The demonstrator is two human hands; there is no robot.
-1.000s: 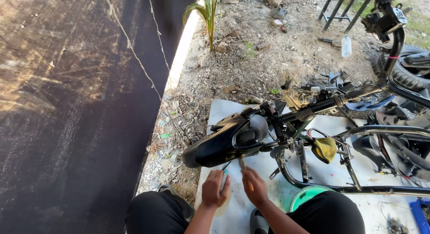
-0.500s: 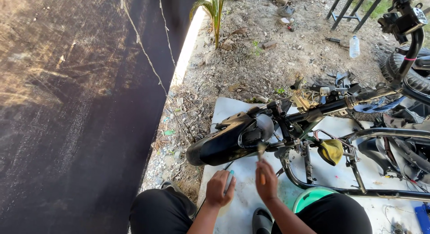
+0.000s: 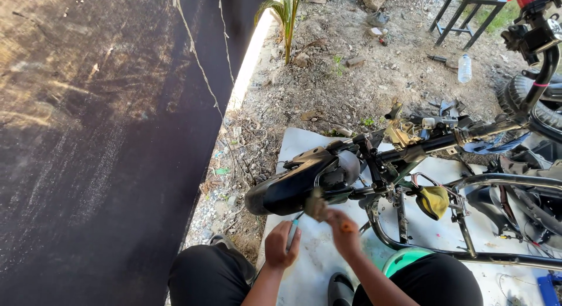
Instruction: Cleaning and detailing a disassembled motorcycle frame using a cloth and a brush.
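My left hand (image 3: 281, 245) is closed around a thin tool with a pale blue handle (image 3: 291, 231) whose tip points up at the underside of the black front mudguard (image 3: 291, 182). My right hand (image 3: 342, 231) grips a hammer with an orange handle; its blurred head (image 3: 316, 203) sits just under the mudguard. The mudguard belongs to a stripped motorcycle frame (image 3: 497, 180) lying on a white sheet (image 3: 310, 265). A yellow cloth (image 3: 433, 200) hangs from the frame's tubes.
A dark wall (image 3: 99, 136) fills the left side. Behind the frame lie bare dirt with stones, a small palm plant (image 3: 287, 13), a plastic bottle (image 3: 465, 68) and a metal stool (image 3: 462, 13). A tyre (image 3: 515, 92) and loose parts crowd the right. My knees are at the bottom.
The view has shifted right and the bike sits further right in it. My right hand has risen toward the mudguard with the hammer. My left hand stays on the blue-handled tool.
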